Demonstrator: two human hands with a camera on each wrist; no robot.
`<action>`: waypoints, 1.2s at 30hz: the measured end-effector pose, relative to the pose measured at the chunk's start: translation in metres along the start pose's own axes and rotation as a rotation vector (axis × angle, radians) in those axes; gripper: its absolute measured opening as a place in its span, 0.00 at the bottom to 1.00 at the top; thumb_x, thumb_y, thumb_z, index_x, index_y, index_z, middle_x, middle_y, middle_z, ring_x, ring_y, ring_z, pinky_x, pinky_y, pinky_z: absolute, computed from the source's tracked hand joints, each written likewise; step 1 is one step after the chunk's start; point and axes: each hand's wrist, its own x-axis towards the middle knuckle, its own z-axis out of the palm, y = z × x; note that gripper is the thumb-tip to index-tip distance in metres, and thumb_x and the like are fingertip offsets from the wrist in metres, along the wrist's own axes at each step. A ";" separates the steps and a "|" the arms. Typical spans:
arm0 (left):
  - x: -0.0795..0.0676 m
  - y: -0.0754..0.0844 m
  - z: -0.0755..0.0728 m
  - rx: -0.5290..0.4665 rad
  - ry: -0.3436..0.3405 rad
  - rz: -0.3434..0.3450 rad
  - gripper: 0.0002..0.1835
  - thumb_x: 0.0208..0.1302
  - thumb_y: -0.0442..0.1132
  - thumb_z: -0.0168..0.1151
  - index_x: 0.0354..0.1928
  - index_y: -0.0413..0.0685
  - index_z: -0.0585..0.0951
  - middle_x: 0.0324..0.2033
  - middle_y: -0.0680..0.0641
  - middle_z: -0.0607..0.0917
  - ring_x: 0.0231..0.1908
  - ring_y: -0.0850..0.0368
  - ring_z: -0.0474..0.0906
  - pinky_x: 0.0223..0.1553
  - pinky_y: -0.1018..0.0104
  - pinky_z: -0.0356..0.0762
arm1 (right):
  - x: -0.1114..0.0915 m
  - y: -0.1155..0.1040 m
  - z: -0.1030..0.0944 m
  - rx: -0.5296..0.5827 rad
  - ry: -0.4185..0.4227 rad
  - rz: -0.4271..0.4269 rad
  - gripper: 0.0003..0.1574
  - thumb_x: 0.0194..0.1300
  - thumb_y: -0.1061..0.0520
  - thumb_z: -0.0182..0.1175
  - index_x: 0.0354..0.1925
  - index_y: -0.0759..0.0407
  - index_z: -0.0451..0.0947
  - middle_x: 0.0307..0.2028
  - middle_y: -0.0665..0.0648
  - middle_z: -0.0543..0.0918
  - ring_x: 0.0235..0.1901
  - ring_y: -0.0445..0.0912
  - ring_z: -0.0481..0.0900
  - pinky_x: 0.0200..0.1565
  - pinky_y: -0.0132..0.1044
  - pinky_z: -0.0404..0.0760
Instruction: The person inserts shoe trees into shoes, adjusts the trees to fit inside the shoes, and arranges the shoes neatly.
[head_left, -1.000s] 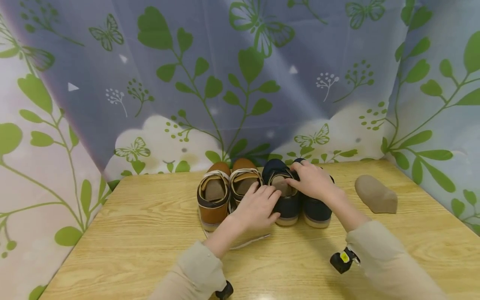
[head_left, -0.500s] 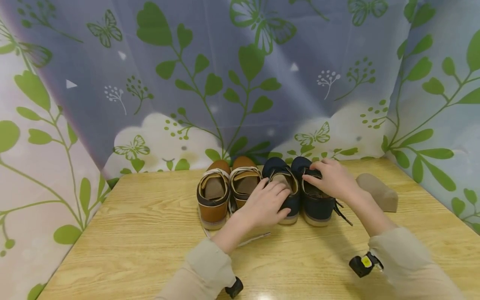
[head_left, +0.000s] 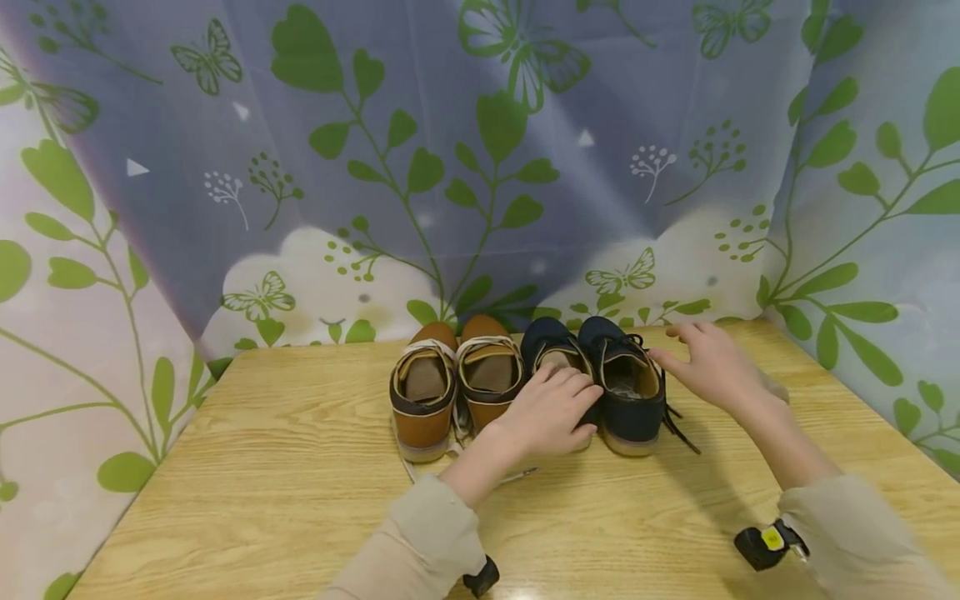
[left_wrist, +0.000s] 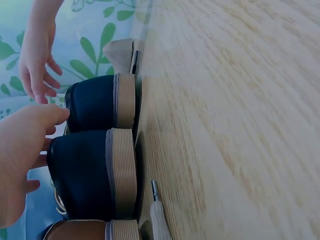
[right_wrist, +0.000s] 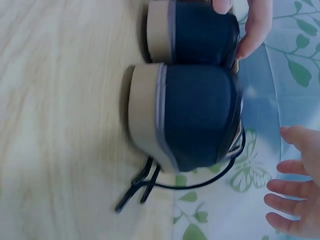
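Observation:
Two navy lace-up shoes stand side by side with their heels toward me. My left hand (head_left: 551,410) lies over the heel and opening of the left navy shoe (head_left: 547,333), covering most of it, its fingers relaxed at the collar. Just right of the right navy shoe (head_left: 633,421), my right hand (head_left: 712,367) hovers with loosely bent fingers and holds nothing. That shoe's opening shows, and its black laces (head_left: 681,429) trail onto the table. Behind my right wrist, a beige toe-shaped piece (left_wrist: 118,55) is mostly hidden in the head view.
To the left, a pair of brown shoes (head_left: 423,429) with white laces stands against the navy pair. One white lace end (head_left: 525,473) lies on the wooden table (head_left: 285,492). A leaf-patterned cloth (head_left: 615,200) hangs behind the shoes.
My right hand has moved right, from over the navy shoes to beside the right one, uncovering its opening and laces. My left hand has shifted slightly right over the left navy shoe.

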 end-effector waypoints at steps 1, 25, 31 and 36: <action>0.000 0.001 0.000 0.003 -0.001 0.002 0.27 0.65 0.57 0.51 0.62 0.55 0.71 0.57 0.54 0.73 0.58 0.58 0.65 0.60 0.58 0.57 | -0.001 0.003 0.000 0.009 0.001 0.002 0.39 0.67 0.39 0.49 0.59 0.71 0.66 0.54 0.74 0.69 0.52 0.68 0.67 0.47 0.62 0.67; 0.009 0.010 0.005 0.019 -0.086 0.003 0.30 0.65 0.58 0.49 0.66 0.56 0.66 0.62 0.55 0.68 0.64 0.56 0.58 0.64 0.54 0.50 | -0.027 0.092 -0.003 0.037 0.043 0.201 0.46 0.66 0.38 0.49 0.55 0.81 0.61 0.48 0.81 0.67 0.45 0.72 0.66 0.38 0.61 0.69; 0.010 0.011 0.005 0.013 -0.098 -0.015 0.29 0.65 0.58 0.49 0.66 0.57 0.66 0.62 0.56 0.68 0.65 0.57 0.57 0.65 0.52 0.49 | -0.033 0.109 0.002 0.013 -0.019 0.262 0.51 0.67 0.35 0.45 0.56 0.86 0.58 0.48 0.84 0.65 0.46 0.74 0.65 0.41 0.62 0.68; 0.009 0.012 0.006 -0.001 -0.106 -0.013 0.30 0.65 0.58 0.49 0.67 0.57 0.65 0.62 0.56 0.68 0.65 0.58 0.57 0.65 0.52 0.48 | -0.038 0.124 0.009 0.003 -0.058 0.281 0.53 0.65 0.34 0.47 0.52 0.88 0.59 0.47 0.85 0.65 0.45 0.76 0.65 0.40 0.61 0.69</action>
